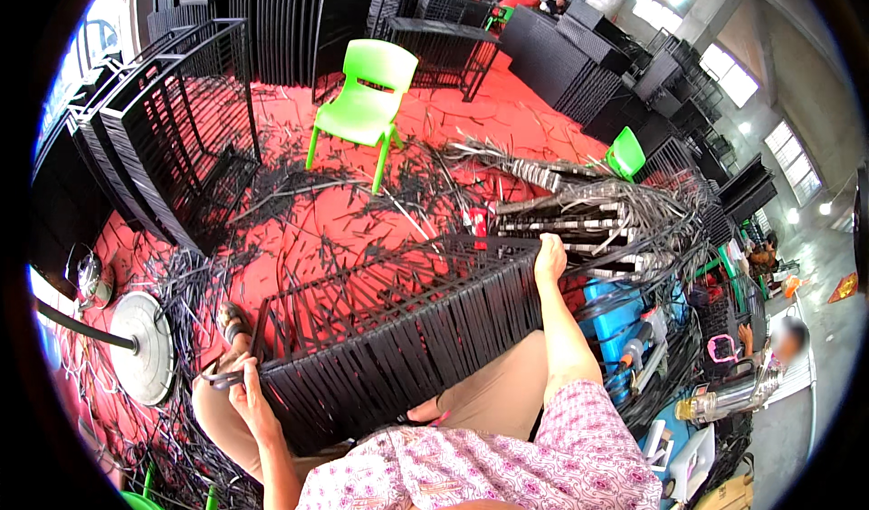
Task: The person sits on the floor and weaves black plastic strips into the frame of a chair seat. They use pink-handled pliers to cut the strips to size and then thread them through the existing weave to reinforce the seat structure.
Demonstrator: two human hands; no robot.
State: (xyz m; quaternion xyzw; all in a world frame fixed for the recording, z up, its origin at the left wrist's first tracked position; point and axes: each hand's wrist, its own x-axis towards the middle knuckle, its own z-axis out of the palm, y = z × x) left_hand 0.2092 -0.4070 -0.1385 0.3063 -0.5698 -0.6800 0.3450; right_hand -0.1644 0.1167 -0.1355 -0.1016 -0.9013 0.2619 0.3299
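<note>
Across my lap lies a long black frame point(407, 338) wound with flat plastic strips. Its near face is closely wrapped, while the strips on the far side run slanted with gaps. My right hand point(549, 259) grips the frame's far right corner. At the near left end, my left hand point(252, 403) is closed on a dark flat strip point(223, 379), whose end sticks out to the left. Part of the strip is hidden inside the fingers.
Scraps of black strip litter the red floor point(281, 257). A green chair point(367, 94) stands ahead. Bundles of strips point(579, 211) lie at right beside a blue container point(611, 324). A round grey base point(143, 347) is at left, near stacked black frames point(172, 139). Another person point(786, 343) is at right.
</note>
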